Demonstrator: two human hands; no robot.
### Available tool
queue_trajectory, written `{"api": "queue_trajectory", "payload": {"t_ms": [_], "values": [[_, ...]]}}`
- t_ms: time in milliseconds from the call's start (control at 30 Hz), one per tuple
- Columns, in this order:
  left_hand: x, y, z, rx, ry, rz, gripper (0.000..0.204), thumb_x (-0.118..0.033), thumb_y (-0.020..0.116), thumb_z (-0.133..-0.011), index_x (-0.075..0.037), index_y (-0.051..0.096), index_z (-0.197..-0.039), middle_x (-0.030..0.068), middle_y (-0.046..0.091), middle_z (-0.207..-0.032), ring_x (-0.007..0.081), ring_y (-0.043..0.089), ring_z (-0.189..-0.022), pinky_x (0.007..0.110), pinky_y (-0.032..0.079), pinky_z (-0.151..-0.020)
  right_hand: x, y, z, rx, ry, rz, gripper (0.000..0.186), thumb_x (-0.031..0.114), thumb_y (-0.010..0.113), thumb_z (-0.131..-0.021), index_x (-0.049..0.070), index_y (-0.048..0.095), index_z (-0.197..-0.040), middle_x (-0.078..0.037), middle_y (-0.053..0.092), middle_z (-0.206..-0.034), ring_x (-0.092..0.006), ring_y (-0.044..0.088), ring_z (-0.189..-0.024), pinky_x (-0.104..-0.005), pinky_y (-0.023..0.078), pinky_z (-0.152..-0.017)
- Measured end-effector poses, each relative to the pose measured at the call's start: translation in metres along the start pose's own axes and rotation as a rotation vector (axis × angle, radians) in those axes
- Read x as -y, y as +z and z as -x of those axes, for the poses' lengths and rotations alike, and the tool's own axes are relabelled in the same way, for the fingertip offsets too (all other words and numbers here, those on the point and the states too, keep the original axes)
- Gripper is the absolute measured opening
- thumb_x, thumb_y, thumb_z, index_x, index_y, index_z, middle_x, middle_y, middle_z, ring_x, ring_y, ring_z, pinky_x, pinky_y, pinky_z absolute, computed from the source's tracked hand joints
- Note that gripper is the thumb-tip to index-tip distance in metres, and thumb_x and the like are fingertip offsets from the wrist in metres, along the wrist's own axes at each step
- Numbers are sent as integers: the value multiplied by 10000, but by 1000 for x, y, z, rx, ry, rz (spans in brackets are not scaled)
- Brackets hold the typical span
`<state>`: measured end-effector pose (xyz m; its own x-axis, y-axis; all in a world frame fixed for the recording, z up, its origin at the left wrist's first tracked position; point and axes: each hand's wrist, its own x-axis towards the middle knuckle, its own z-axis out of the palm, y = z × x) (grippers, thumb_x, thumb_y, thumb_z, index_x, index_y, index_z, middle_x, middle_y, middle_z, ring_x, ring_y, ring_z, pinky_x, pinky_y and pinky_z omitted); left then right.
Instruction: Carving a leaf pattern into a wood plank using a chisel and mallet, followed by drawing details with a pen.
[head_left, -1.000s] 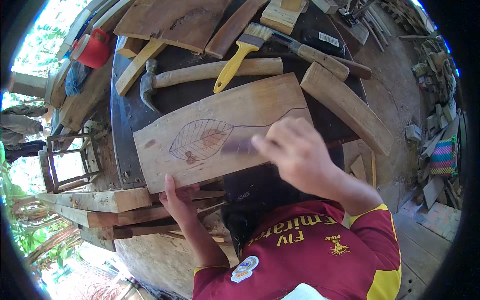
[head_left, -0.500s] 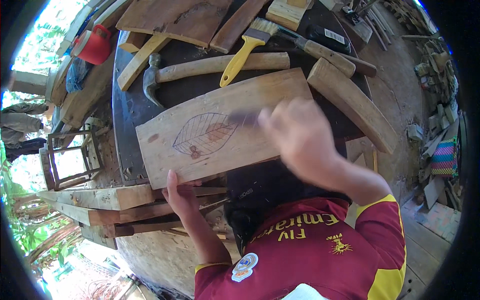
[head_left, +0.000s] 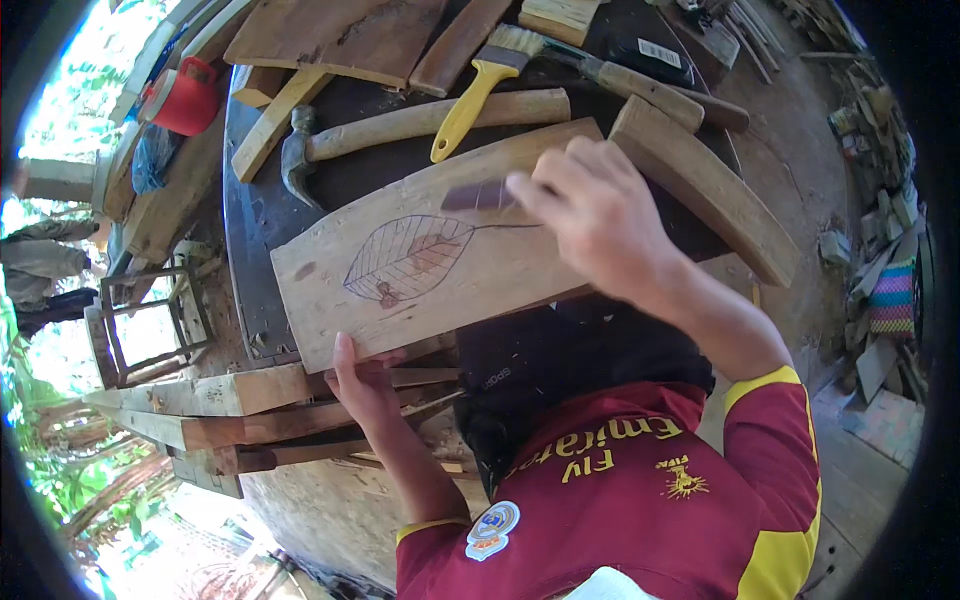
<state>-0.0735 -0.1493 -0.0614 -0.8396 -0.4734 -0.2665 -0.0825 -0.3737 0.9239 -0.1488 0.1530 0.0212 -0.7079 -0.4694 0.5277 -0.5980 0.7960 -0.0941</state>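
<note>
A wooden board with a pen-drawn leaf and stem lies slanted across the dark worktable. My left hand grips its lower-left corner, thumb on the face and fingers partly hidden beneath. My right hand is closed on a dark brown rectangular piece, possibly an abrasive, over the board just above the leaf. Beyond the board lie a claw hammer, a yellow-handled brush and a wooden-handled tool. A thick curved wooden block sits by the board's right end.
Planks and a black object lie at the back. Stacked timber is at lower left, with a metal frame above it. A red jug sits left; wood scraps and a striped woven item are right.
My right hand has moved upward with the dark piece, toward the board's far edge. The board and my left hand have shifted slightly up in the view.
</note>
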Motion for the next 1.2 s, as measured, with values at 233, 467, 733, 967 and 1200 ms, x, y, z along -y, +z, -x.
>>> {"api": "queue_trajectory", "payload": {"t_ms": [233, 467, 733, 967, 1200], "values": [[-6, 7, 2, -28, 2, 48, 397, -255, 629, -967, 84, 588, -1170, 187, 710, -883, 264, 691, -631, 394, 597, -523, 19, -3, 14, 84, -109, -57, 123, 198, 642, -788, 107, 626, -869, -23, 529, -808, -208, 560, -855, -369, 438, -760], [3, 3, 2, -33, 6, -74, 455, -397, 663, -935, 5, 639, -1147, 123, 708, -944, 216, 672, -721, 349, 535, -581, 43, -8, 25, 25, -151, -335, 230, 85, 650, -767, 73, 705, -990, -29, 530, -833, -223, 538, -804, -387, 480, -762], [-1, 7, 1, -15, 5, -34, 396, -385, 650, -948, 2, 664, -1030, 115, 709, -836, 224, 660, -662, 356, 541, -581, 45, -6, 22, -19, -72, -278, 279, 89, 656, -768, 93, 712, -1042, -39, 547, -836, -241, 555, -806, -396, 487, -740], [4, 3, -2, -24, 17, -42, 386, -377, 652, -949, 6, 666, -997, 123, 704, -808, 226, 667, -676, 360, 539, -573, 25, -7, 21, 38, 19, -74, 281, 83, 650, -766, 80, 701, -1042, -55, 545, -841, -247, 550, -808, -398, 468, -709], [2, 3, 0, -26, 37, 16, 350, -279, 617, -976, 67, 661, -992, 156, 702, -739, 248, 673, -592, 378, 576, -538, 3, -9, 19, 5, 173, -114, 319, 48, 652, -775, 55, 706, -1089, -81, 566, -869, -282, 567, -849, -399, 491, -772]]}}
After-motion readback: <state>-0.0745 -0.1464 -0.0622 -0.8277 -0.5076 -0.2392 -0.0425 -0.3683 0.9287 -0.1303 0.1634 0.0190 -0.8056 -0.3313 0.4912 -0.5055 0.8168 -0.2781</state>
